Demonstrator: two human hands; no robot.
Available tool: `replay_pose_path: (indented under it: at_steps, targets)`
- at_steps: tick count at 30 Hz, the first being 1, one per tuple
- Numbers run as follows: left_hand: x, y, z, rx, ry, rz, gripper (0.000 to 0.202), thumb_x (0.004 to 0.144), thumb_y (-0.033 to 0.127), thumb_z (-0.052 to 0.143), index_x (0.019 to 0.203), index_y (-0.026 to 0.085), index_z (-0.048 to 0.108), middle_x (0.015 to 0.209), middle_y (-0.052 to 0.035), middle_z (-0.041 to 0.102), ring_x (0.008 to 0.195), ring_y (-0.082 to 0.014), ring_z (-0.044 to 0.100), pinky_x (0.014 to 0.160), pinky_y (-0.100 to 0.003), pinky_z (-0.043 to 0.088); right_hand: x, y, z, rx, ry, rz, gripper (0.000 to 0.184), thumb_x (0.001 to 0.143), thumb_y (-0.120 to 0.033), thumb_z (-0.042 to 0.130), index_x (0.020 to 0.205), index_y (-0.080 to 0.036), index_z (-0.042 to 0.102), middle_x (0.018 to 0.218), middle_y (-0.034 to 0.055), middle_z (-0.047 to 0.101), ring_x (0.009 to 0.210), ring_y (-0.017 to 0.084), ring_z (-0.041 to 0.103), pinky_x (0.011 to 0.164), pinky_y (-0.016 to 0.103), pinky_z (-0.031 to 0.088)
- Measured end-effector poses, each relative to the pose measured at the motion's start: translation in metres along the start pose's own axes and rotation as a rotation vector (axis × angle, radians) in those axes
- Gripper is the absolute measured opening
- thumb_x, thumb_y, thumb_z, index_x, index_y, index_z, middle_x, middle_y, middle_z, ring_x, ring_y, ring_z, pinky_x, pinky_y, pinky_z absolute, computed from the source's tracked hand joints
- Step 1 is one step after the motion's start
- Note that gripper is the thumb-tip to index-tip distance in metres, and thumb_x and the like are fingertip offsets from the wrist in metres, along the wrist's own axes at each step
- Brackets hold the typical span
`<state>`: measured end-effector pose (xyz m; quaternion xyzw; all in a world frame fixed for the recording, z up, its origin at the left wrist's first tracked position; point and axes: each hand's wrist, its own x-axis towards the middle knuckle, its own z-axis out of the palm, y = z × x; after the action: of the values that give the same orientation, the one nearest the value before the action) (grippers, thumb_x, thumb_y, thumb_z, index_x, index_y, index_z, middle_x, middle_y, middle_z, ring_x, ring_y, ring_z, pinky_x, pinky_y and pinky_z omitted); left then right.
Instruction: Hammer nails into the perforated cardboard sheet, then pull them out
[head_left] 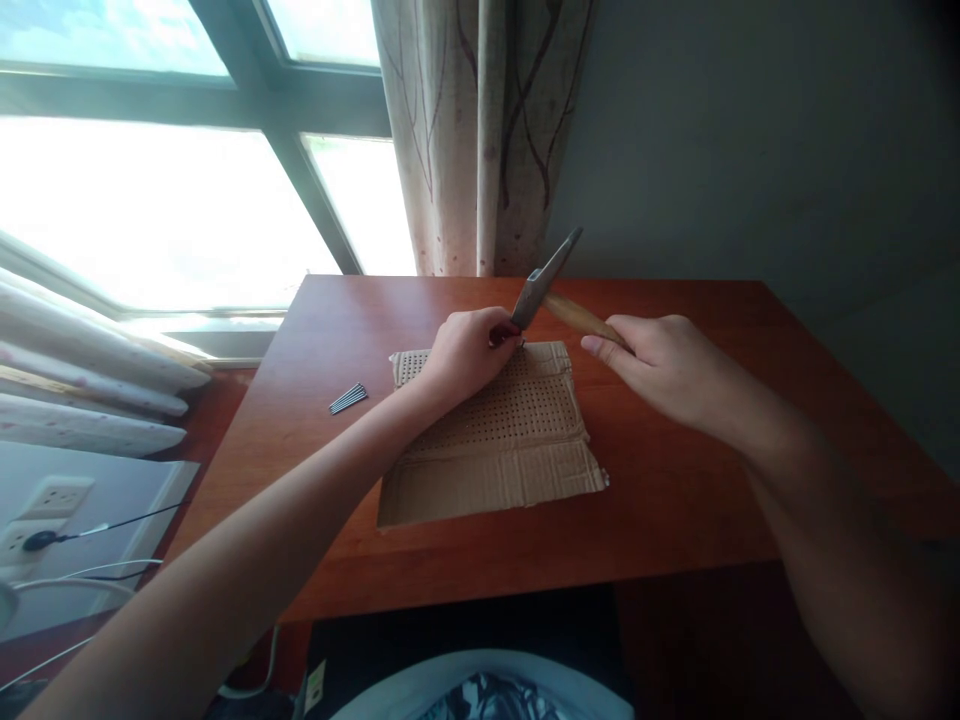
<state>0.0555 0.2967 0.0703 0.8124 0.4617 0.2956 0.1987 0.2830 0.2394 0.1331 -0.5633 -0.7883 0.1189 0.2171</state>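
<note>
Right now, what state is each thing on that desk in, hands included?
hammer, tilted up, head beside the left hand.
right hand, shut on the hammer handle.
left hand, pinched at the cardboard's far edge; contents hidden.
cardboard, flat on the table, full of punched holes.
nails, lying bundled left of the cardboard, untouched.

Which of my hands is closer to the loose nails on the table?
Left. The left hand rests on the cardboard, right of the nails; the right hand grips the hammer farther right.
</note>
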Motion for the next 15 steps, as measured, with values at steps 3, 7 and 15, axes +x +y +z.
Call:
replay_pose_path:
  at_steps: [3, 7, 15]
  targets:
    - [-0.008, 0.01, -0.014, 0.138, -0.043, 0.034, 0.017, 0.087, 0.026, 0.06, 0.1, 0.019, 0.07, 0.1, -0.007, 0.076, 0.086, -0.0212, 0.069, 0.074, -0.032, 0.051, 0.0, 0.0, -0.001, -0.011, -0.01, 0.031, 0.047, 0.094, -0.043, 0.059, 0.057, -0.024, 0.037, 0.045, -0.004, 0.039, 0.041, 0.011, 0.033, 0.047, 0.032, 0.02]
    - [-0.031, 0.024, -0.024, 0.316, -0.124, 0.136, 0.034, 0.093, 0.032, 0.056, 0.122, 0.015, 0.064, 0.127, -0.0132, 0.067, 0.116, -0.0306, 0.063, 0.099, -0.045, 0.048, 0.0, -0.004, -0.004, -0.031, -0.042, 0.058, 0.046, 0.095, -0.041, 0.057, 0.057, -0.023, 0.038, 0.046, -0.0043, 0.038, 0.042, 0.011, 0.034, 0.049, 0.032, 0.021]
    - [-0.059, 0.024, -0.009, 0.39, -0.133, 0.198, 0.045, 0.099, 0.037, 0.044, 0.136, 0.013, 0.054, 0.143, -0.0163, 0.055, 0.132, -0.0315, 0.05, 0.114, -0.049, 0.036, 0.001, -0.014, -0.012, -0.132, -0.153, 0.131, 0.042, 0.096, -0.042, 0.052, 0.062, -0.023, 0.037, 0.05, -0.0041, 0.041, 0.046, 0.012, 0.038, 0.053, 0.03, 0.025]
